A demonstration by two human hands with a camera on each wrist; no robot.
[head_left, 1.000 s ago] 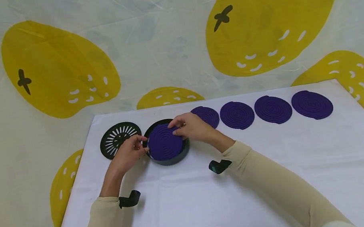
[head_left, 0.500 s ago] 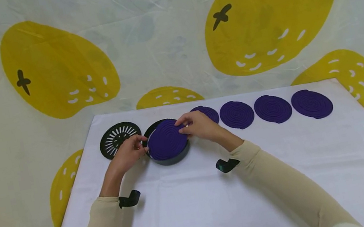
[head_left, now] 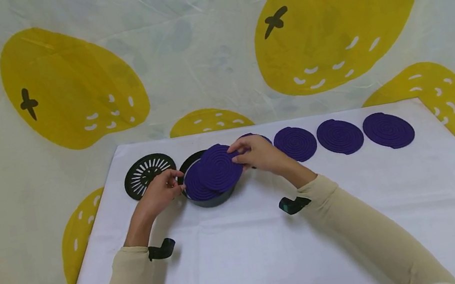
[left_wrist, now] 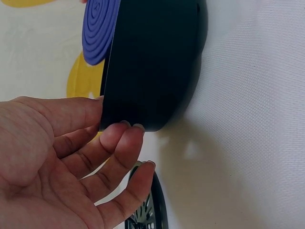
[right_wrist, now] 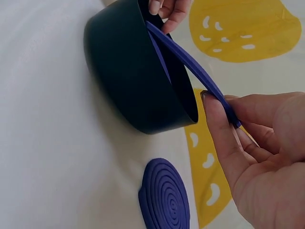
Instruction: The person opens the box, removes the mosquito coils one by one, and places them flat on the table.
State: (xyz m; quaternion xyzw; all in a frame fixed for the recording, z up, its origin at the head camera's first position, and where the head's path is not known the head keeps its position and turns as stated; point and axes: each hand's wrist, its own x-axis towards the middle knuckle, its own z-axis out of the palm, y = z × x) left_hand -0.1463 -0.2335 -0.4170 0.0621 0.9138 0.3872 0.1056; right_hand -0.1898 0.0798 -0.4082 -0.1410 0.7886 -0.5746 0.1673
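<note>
Disc, purple, spiral-grooved, tilted over the dark round container; right hand pinches its edge between thumb and fingers. Left hand grips the container at the rim, fingers against the outer wall. Second purple disc lies inside. Can't tell if the raised one touches the rim. Slotted black plate sits just left; four more spiral discs in a row rightward on the white table.
</note>
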